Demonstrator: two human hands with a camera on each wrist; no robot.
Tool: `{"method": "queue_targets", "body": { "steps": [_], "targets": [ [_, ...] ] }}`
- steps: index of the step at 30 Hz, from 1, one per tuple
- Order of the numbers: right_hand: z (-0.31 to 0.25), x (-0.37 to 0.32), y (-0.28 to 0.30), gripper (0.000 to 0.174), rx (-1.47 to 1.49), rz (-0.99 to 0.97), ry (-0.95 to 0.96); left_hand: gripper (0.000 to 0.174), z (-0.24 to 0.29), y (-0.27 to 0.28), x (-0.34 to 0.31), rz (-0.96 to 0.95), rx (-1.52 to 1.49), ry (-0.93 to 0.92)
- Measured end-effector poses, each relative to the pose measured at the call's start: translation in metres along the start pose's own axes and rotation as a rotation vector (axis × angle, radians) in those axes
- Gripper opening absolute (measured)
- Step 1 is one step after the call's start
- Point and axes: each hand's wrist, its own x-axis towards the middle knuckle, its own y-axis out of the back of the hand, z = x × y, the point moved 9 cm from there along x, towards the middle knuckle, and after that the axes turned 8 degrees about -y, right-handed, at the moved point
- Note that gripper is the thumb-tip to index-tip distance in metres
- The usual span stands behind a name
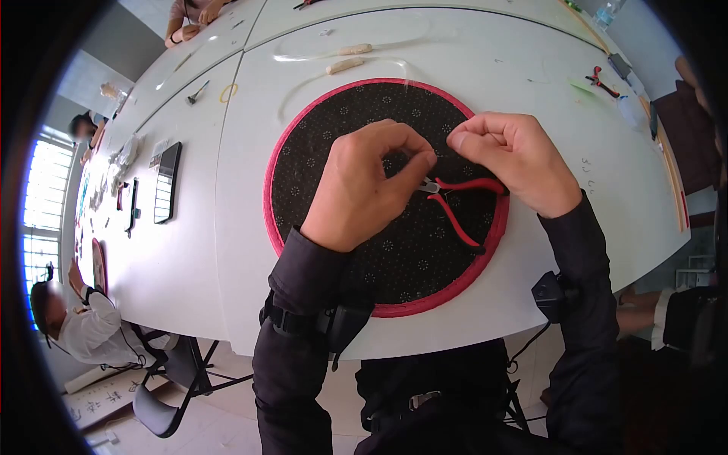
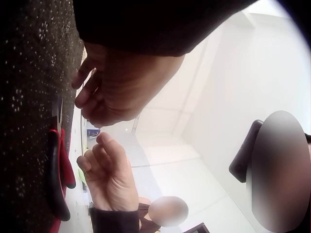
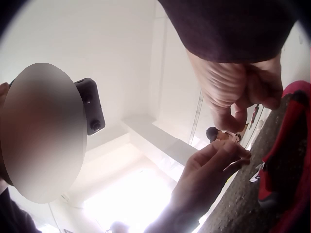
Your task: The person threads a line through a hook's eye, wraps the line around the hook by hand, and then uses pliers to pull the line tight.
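Note:
Over a round dark mat (image 1: 356, 265) with a red rim, my left hand (image 1: 364, 178) holds its thumb and index fingertips together. My right hand (image 1: 519, 155) faces it a short way off, thumb against a bent index finger. Whatever the fingertips pinch is too small and thin to make out. Pliers (image 1: 455, 216) with red handles and dark ends lie spread on the mat under the hands, their jaws pointing left and partly behind the left fingertips. In the left wrist view the pliers (image 2: 59, 165) rest below both hands.
Two beige handle-like pieces (image 1: 347, 66) with clear looped line lie behind the mat. More red-handled pliers (image 1: 601, 81) are at the back right. A phone (image 1: 167, 182) and a yellow ring (image 1: 228, 92) lie left. Other people sit around the white table (image 1: 250, 189).

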Motion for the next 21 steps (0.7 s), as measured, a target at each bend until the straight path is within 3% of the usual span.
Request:
{"method": "queue_targets", "body": {
  "steps": [6, 21],
  "targets": [
    [0.004, -0.0035, -0.0095, 0.031, 0.095, -0.124, -0.183, 0.007, 0.0046, -0.0026, 0.0011, -0.083, 0.029, 0.052],
    [0.0058, -0.0032, -0.005, 0.023, 0.066, -0.088, -0.205, 0.007, 0.0097, -0.0014, 0.0021, -0.034, 0.079, -0.004]
  ]
}}
